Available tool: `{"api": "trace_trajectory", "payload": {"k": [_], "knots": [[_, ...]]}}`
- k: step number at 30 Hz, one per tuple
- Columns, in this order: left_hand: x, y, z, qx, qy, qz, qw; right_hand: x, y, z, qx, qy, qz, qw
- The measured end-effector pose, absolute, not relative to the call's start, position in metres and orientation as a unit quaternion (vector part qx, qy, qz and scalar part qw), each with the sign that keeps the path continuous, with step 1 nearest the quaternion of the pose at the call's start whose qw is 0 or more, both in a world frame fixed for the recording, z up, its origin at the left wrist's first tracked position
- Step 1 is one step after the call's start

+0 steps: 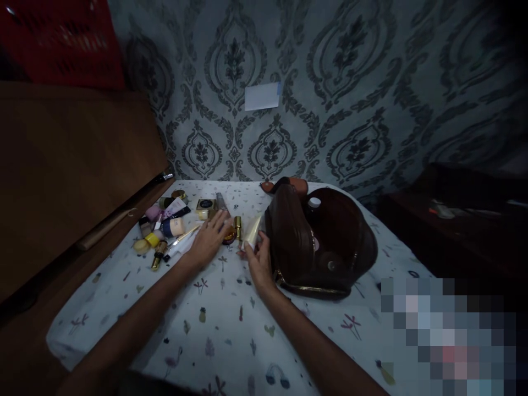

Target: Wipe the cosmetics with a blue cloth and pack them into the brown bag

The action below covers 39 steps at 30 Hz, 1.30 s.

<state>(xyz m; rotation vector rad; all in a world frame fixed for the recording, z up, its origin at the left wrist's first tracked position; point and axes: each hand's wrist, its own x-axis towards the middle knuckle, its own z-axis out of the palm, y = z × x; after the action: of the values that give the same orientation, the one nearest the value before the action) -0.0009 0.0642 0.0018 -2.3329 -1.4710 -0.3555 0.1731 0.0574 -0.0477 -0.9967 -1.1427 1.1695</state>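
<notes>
My right hand [260, 257] grips a pale yellow squeeze tube [254, 227] by its white end, just left of a dark brown leather bag [289, 231]. The bag stands unzipped, with a white-capped bottle [314, 204] inside. My left hand [209, 240] lies with fingers stretched over the right side of a group of cosmetics. Near its fingertips are a round amber jar [229, 236] and a gold lipstick tube [238, 225]. Whatever lies under the palm is hidden. Left of it are a beige bottle with a dark blue band [173, 226] and a small gold-capped bottle [158, 255].
A white patterned sheet [231, 335] covers the surface. At the left rises a wooden panel [74, 181], with a red plastic basket [61, 44] above. A patterned wall [346, 110] closes off the back. An orange-brown item [297, 185] lies behind the bag. The lower right is pixelated.
</notes>
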Motion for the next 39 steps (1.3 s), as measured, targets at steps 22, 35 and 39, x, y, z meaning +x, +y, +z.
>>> {"api": "trace_trajectory", "payload": {"k": [22, 35, 39], "knots": [[0.015, 0.045, 0.022, -0.775, -0.577, -0.252, 0.051, 0.175, 0.064, -0.046, -0.4, -0.465, 0.598, 0.516], [0.025, 0.052, -0.032, -0.785, -0.491, -0.364, -0.102, 0.178, 0.066, -0.04, -0.388, -0.447, 0.623, 0.511], [0.019, 0.054, -0.026, -0.778, -0.519, -0.343, -0.088, 0.179, 0.065, -0.04, -0.372, -0.462, 0.635, 0.495]]}}
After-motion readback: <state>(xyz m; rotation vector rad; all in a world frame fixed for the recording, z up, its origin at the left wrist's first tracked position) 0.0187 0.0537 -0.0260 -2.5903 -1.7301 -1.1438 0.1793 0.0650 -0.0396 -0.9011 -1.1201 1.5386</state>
